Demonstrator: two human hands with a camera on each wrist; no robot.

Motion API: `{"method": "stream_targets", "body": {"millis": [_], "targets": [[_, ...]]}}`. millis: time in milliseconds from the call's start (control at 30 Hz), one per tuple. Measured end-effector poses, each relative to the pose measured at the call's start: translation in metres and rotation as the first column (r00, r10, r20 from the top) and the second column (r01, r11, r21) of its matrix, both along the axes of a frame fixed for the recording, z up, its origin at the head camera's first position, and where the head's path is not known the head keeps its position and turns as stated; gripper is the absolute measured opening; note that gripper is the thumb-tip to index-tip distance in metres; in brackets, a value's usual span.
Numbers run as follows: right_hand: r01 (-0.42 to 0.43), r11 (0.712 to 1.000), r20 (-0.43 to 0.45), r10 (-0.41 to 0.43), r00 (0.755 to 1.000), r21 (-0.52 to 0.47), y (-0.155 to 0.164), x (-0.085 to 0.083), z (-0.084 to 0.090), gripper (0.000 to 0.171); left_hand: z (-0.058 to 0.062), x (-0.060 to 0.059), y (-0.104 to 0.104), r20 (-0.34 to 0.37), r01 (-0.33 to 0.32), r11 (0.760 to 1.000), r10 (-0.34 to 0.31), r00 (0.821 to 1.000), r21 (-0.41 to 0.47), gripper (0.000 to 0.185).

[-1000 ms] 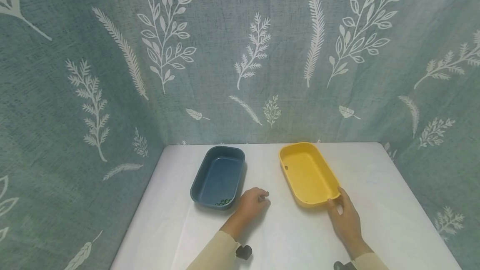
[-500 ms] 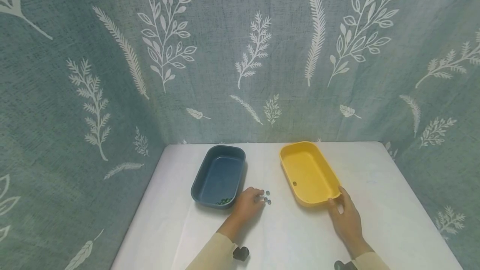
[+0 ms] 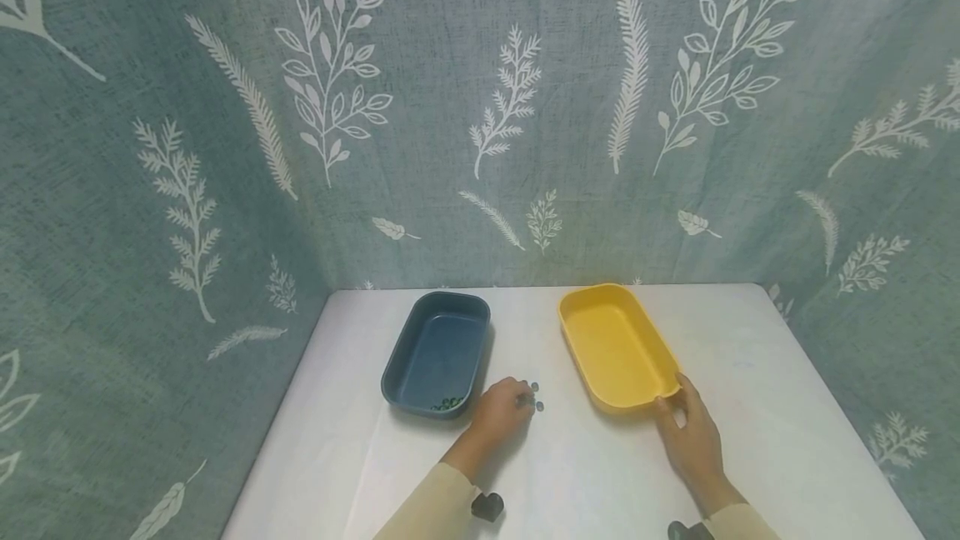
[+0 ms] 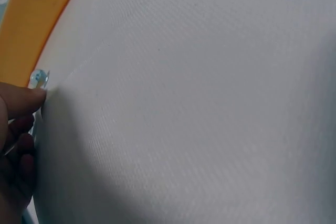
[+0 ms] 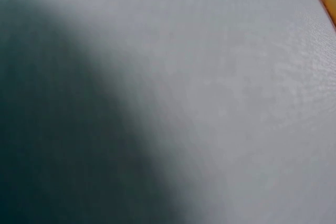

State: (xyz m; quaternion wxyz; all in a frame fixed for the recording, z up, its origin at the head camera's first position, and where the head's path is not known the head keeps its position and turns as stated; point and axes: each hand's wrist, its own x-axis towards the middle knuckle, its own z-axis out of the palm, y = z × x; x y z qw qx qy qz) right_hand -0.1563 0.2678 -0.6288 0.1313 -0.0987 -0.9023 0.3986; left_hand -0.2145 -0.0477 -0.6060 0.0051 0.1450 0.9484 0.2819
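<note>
On the white table stand a dark blue tray and a yellow tray. A few small dark green beads lie at the blue tray's near end. My left hand rests between the trays, its curled fingers closing on small loose beads on the table. In the left wrist view a bead sits right at one fingertip, beside the yellow tray. My right hand grips the yellow tray's near right corner. The right wrist view is blurred and shows only table.
Teal cloth with white leaf prints walls the table at the back and both sides. Bare table lies in front of the trays and to the right of the yellow one. A small dark device sits on my left wrist.
The left hand let beads spill onto the table, then closed its fingers back over them. A small dark speck rolling in the yellow tray no longer shows. The right hand stayed put.
</note>
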Motion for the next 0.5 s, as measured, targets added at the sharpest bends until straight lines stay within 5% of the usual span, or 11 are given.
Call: {"method": "stream_targets", "body": {"millis": [500], "targets": [[-0.009, 1.000, -0.008, 0.009, 1.000, -0.007, -0.0001, 0.0002, 0.0016, 0.064, 0.0004, 0.0024, -0.0006, 0.003, 0.018, 0.998, -0.018, 1.000, 0.055, 0.017]]}}
